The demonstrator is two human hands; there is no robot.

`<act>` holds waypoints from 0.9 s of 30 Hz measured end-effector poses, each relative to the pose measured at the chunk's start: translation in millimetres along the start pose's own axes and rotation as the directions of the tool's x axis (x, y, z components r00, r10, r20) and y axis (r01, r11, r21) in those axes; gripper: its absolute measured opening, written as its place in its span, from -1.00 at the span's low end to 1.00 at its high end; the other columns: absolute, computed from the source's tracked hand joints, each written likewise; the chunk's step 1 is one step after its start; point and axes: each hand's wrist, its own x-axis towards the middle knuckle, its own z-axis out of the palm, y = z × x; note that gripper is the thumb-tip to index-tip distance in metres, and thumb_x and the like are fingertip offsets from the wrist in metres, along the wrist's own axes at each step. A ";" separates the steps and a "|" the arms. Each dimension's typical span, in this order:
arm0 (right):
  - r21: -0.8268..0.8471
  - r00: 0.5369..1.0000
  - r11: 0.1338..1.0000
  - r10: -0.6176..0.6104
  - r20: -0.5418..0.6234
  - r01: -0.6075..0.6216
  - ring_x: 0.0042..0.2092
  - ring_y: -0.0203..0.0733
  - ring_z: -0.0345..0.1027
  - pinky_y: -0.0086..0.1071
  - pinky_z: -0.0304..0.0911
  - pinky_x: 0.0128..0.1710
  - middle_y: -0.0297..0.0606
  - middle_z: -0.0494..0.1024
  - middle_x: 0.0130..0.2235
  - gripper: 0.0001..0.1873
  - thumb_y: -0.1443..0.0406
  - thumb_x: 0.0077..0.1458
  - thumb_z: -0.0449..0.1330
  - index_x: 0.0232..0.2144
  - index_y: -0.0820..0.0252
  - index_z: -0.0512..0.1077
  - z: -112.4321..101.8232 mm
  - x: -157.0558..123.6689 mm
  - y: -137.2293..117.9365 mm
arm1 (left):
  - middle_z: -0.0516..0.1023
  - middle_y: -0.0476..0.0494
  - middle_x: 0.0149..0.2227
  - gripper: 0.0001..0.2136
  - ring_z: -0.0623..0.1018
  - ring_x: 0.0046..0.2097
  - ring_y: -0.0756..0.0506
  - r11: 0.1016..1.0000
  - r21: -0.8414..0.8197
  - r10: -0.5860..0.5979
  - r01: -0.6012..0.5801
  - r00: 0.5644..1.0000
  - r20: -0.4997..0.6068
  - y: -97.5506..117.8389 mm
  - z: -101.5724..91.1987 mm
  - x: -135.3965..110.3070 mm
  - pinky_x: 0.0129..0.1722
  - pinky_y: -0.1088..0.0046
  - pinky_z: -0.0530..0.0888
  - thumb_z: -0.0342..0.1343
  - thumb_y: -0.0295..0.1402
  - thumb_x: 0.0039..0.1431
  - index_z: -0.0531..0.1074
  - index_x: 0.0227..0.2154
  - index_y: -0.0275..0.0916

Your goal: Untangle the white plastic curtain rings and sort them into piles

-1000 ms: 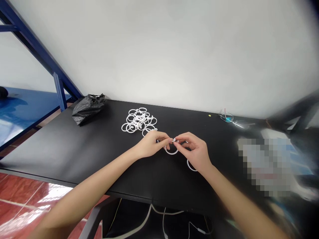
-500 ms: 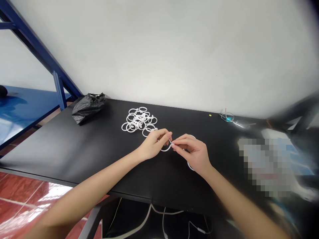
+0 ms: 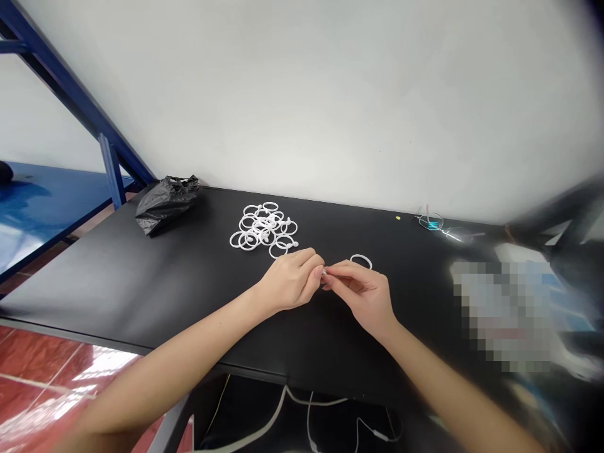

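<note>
Over the black table, my left hand [image 3: 293, 282] is closed round a white plastic ring [image 3: 324, 273]. Only a small white bit of that ring shows at the fingertips; my fingers cover the rest. My right hand [image 3: 362, 296] meets it from the right, thumb and fingers pinched on the same small part. A second white ring [image 3: 361, 258] lies just behind my right hand, partly covered by it. Beyond my left hand lies a loose pile of white rings [image 3: 264, 228], several of them with small knobs.
A crumpled black plastic bag [image 3: 167, 204] sits at the table's [image 3: 198, 289] back left. Toward the back right lie a thin wire loop [image 3: 431, 221] and clear plastic. A blurred package [image 3: 509, 314] is on the right. Cables [image 3: 278, 412] hang below the front edge.
My left hand has turned and closed over the ring, so its loop no longer shows. My right hand has shifted slightly down, uncovering more of the ring behind it.
</note>
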 end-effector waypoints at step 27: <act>0.082 0.989 0.987 0.143 -0.035 -0.140 -0.33 -0.21 0.55 -0.29 0.54 -0.23 -0.31 0.63 -0.37 -0.91 0.23 0.05 0.34 -0.38 0.11 0.57 5.9 -2.3 3.3 | 0.31 -0.05 -0.49 -0.65 0.31 -0.50 0.02 0.969 -0.202 -0.116 0.139 0.986 0.118 2.1 2.8 -1.5 -0.47 0.48 0.31 -0.32 -0.41 0.39 0.24 -0.50 -0.24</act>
